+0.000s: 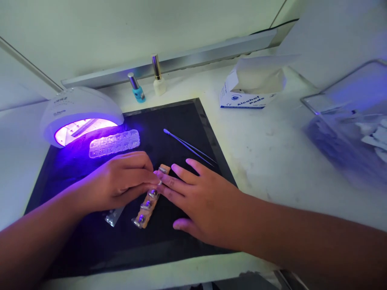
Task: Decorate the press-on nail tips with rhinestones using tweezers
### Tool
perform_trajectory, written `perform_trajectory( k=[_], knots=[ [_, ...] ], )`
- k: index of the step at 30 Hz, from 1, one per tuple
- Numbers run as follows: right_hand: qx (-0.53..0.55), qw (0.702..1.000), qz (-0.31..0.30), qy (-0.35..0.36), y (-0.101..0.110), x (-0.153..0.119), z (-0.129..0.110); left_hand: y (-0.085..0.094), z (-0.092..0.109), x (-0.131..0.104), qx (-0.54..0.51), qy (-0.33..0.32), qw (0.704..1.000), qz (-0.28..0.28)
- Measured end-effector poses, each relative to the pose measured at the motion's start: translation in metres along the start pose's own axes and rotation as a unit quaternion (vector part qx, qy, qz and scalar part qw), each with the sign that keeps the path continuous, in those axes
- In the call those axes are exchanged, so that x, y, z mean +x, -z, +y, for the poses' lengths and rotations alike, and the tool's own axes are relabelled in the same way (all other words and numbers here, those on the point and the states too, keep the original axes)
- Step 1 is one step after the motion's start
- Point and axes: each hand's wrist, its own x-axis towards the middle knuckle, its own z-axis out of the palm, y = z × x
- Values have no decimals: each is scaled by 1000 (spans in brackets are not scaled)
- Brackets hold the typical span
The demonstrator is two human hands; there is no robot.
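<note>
Two hands meet over a tan strip [149,212] on a black mat [127,247].
The strip lies slantwise on the mat, with small metallic stands along it. At its upper part, the left hand [123,181] has its fingers drawn together; what they hold between the tips, one cannot tell. The right hand [208,201] is flat and its fingers are wide, with index and middle tips close to the left fingertips. Beyond the left hand lies a clear case [115,144], just in front of the lamp [81,105], which glows violet. The tweezers [187,146] lie beyond the right hand.
</note>
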Motion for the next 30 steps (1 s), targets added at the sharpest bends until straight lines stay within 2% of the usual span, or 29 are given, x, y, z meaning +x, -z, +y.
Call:
perform_trajectory(
  k=[6, 11, 15, 18, 21, 25, 30],
  knots=[
    [4, 1000, 10, -1, 0, 0, 0, -3, 1, 1, 17, 6, 1000, -2],
    [18, 1000, -7, -1, -2, 0, 1, 5, -2, 0, 43, 7, 999, -15],
    [31, 999, -33, -7, -4, 0, 2, 20, 6, -2, 56, 23, 998, 26],
    [27, 999, -40, 2, -1, -2, 1, 25, 20, -8, 52, 74, 994, 62],
    [5, 1000, -20, 19, 8, -5, 0, 16, 34, -17, 8, 111, 990, 91],
    [-4, 999, 21, 39, 17, -7, -3, -5, 38, -26, -12, 107, 985, 132],
    [10, 998, 30, 50, 11, -5, -7, -11, 33, -24, -19, 92, 988, 121]
  ],
)
